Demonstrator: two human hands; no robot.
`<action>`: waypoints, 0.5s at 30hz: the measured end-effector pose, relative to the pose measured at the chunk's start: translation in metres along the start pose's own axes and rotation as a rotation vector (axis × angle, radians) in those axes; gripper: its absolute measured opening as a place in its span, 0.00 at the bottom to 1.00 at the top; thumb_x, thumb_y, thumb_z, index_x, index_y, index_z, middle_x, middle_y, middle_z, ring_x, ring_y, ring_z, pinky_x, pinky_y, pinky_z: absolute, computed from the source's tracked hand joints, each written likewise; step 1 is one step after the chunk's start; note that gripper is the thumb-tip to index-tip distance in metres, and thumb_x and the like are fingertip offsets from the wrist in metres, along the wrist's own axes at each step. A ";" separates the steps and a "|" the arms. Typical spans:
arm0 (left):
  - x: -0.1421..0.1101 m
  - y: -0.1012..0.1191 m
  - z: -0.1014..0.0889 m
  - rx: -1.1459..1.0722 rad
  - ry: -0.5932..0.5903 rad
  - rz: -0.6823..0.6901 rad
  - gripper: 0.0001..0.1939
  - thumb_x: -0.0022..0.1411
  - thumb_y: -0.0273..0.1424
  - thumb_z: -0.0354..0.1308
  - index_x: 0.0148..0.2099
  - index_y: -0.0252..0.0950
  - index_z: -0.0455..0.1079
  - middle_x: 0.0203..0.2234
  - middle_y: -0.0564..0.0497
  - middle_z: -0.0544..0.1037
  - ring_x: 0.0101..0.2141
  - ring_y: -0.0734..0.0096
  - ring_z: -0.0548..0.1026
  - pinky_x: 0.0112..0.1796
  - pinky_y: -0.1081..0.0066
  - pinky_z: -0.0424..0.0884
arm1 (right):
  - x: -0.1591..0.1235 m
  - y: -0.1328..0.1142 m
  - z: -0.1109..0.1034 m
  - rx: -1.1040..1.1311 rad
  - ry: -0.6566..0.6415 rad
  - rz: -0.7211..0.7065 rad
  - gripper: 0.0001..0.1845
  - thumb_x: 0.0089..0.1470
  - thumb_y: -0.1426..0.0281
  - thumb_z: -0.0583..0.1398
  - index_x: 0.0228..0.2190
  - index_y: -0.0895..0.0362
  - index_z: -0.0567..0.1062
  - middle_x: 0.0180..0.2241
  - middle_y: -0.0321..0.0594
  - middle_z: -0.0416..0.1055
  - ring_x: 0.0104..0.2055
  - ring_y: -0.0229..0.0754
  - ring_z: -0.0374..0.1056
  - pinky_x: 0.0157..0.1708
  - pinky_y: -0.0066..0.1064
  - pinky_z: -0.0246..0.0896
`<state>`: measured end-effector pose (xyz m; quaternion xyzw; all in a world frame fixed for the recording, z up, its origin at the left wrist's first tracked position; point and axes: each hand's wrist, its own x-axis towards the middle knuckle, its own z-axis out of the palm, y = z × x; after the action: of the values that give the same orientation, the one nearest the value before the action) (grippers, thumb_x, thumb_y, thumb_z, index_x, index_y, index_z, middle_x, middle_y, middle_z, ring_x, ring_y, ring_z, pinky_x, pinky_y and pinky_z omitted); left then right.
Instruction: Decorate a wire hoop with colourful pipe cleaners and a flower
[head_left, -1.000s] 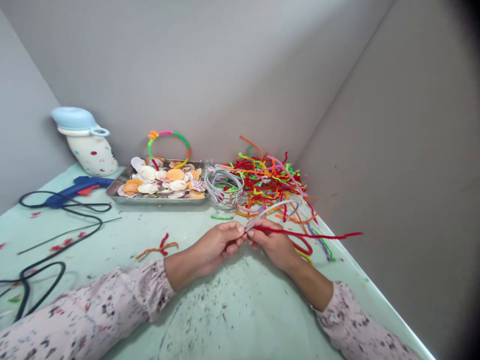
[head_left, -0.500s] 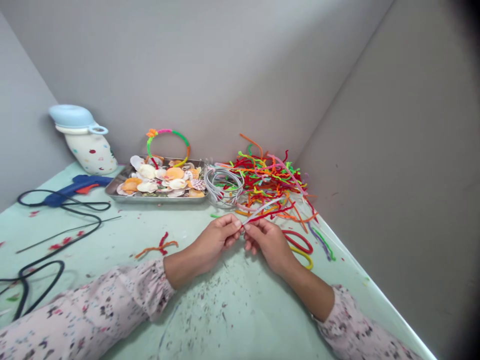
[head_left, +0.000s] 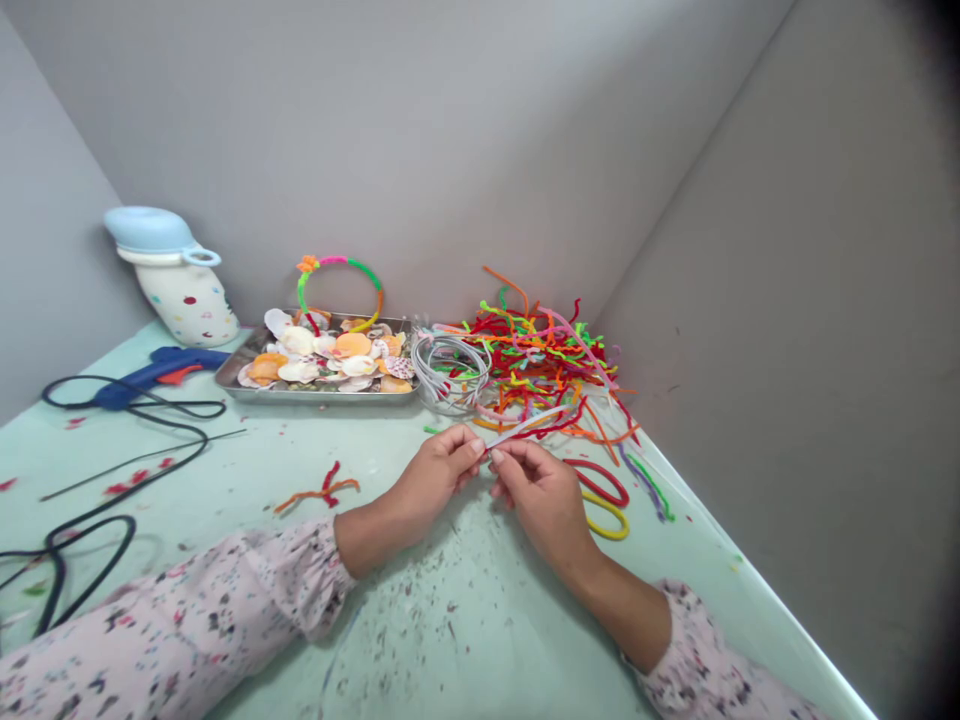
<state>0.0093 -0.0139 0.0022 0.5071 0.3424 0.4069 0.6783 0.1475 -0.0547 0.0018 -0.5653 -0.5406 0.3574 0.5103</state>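
My left hand (head_left: pixel 435 478) and my right hand (head_left: pixel 538 490) meet at the fingertips over the pale green table (head_left: pixel 247 470). Both pinch the near end of a thin white headband (head_left: pixel 534 420) that arches away toward the pile. A red pipe cleaner (head_left: pixel 551 426) lies along the band, pinched at the same spot by my right fingers. Just beyond lies a tangled pile of coloured pipe cleaners (head_left: pixel 540 355), and beside it a bundle of white headbands (head_left: pixel 448 370).
A metal tray of seashells (head_left: pixel 322 368) stands behind, with a wrapped multicolour headband (head_left: pixel 341 285) leaning at the wall. A blue glue gun (head_left: pixel 154 368) with black cable (head_left: pixel 112 500) lies left, near a white spotted jug (head_left: pixel 176 280). Red and yellow loops (head_left: pixel 604 500) lie right; grey walls enclose the corner.
The red pipe cleaner, which stuck out far to the right, has swung up against the headband. My hands have stayed together and shifted slightly away from me.
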 end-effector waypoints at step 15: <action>-0.001 0.002 0.003 0.112 -0.019 0.020 0.12 0.57 0.32 0.55 0.25 0.35 0.59 0.17 0.58 0.58 0.20 0.79 0.54 0.23 0.73 0.49 | 0.001 0.000 -0.001 -0.115 -0.003 0.002 0.13 0.52 0.60 0.59 0.25 0.56 0.73 0.18 0.34 0.68 0.18 0.36 0.62 0.18 0.27 0.55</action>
<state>0.0107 -0.0157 0.0050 0.5514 0.3529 0.3890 0.6482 0.1485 -0.0536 0.0019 -0.5935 -0.5606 0.3271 0.4759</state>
